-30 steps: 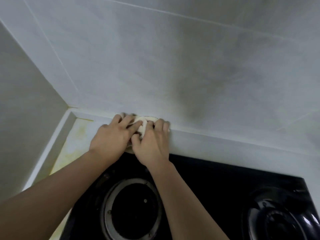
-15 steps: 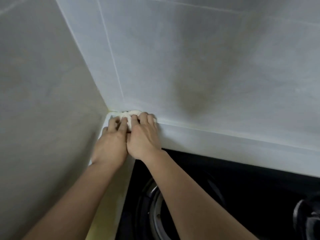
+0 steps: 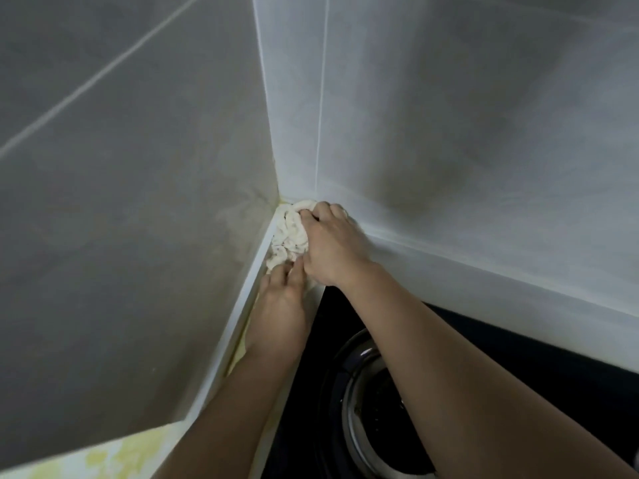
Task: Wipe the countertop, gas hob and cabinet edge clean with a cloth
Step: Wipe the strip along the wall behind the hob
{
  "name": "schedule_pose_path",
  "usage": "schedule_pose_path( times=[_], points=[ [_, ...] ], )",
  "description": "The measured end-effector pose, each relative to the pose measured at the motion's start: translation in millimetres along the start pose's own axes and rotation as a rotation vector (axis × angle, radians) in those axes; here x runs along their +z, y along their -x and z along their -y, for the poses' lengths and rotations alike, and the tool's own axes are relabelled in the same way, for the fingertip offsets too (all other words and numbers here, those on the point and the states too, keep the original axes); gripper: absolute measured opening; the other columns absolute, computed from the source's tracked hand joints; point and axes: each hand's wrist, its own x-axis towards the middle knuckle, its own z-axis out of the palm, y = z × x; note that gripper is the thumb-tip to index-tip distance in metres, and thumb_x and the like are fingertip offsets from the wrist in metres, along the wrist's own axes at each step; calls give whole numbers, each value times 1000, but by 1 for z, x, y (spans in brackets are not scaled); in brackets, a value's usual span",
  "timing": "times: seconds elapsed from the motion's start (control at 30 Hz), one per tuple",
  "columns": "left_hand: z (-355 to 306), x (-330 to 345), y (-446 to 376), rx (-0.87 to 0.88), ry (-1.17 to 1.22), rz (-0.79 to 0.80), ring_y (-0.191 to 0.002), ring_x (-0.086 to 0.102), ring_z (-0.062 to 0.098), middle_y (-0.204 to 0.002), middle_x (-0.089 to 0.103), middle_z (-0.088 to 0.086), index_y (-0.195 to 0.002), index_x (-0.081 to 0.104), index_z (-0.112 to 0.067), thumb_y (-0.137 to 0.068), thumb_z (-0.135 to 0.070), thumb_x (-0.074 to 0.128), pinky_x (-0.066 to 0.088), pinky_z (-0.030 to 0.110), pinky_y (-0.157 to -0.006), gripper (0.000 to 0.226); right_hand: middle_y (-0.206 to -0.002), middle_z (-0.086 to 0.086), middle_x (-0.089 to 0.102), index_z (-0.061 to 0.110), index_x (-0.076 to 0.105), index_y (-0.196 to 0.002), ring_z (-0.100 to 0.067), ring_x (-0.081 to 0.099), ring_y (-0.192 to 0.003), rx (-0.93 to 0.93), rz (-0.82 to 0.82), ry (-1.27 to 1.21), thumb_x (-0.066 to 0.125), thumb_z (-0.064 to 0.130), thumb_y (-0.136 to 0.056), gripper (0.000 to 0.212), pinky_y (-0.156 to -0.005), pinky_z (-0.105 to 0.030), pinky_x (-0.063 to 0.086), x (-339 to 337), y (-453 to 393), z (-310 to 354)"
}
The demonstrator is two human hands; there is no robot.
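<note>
A crumpled cream cloth (image 3: 289,233) is bunched into the back left corner of the white countertop (image 3: 313,288), where the two tiled walls meet. My right hand (image 3: 332,243) grips the far part of the cloth, fingers curled over it. My left hand (image 3: 280,305) lies on the narrow counter strip just in front, its fingertips pressing the cloth's near edge. The black gas hob (image 3: 518,357) lies to the right under my right forearm, with a round burner well (image 3: 366,409).
A grey tiled side wall (image 3: 138,219) stands close on the left, a white tiled back wall (image 3: 466,115) with a dark smudge behind. A white upstand (image 3: 484,278) runs along the hob's back. Yellowish stains (image 3: 114,458) mark the counter at bottom left.
Both hands slid the cloth left along the back edge into the corner. My left hand has drawn back toward me, and more of the cloth now shows between the hands.
</note>
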Motion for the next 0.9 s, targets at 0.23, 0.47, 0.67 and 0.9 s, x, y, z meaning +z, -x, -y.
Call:
schedule_pose_path(
  times=[0.23, 0.47, 0.67, 0.9],
  points=[
    [-14, -46, 15, 93, -374, 37, -128, 49, 27, -147, 48, 7, -144, 55, -17, -86, -13, 59, 44, 38, -100, 58, -142, -6, 49, 18, 48, -143, -28, 36, -135, 71, 97, -81, 59, 42, -90, 59, -114, -35, 26, -2, 20, 0],
    [-31, -45, -47, 43, 230, 145, -158, 9, 19, -170, 19, 6, -159, 35, -13, -101, -7, 40, 5, 21, -125, 58, -147, -2, 25, 19, 16, -161, -23, 25, -132, 41, 131, -216, 68, 49, -85, 97, -122, -38, 24, 19, 44, 4],
    [-16, -31, -85, 46, 111, 248, -156, 12, 19, -170, 15, 3, -160, 31, -15, -107, -22, 39, 18, 33, -125, 54, -146, -7, 43, 14, 38, -153, -26, 45, -133, 136, -33, -193, 68, 42, -89, 76, -107, -39, 45, 15, 53, -8],
    [-4, -3, -75, 77, 58, 97, -153, 23, 23, -168, 19, 3, -161, 29, -26, -103, -24, 52, 41, 43, -114, 63, -153, -9, 33, 8, 31, -155, -28, 30, -144, 201, -135, -3, 65, 53, -86, 89, -119, -36, 25, 15, 55, -14]
  ],
)
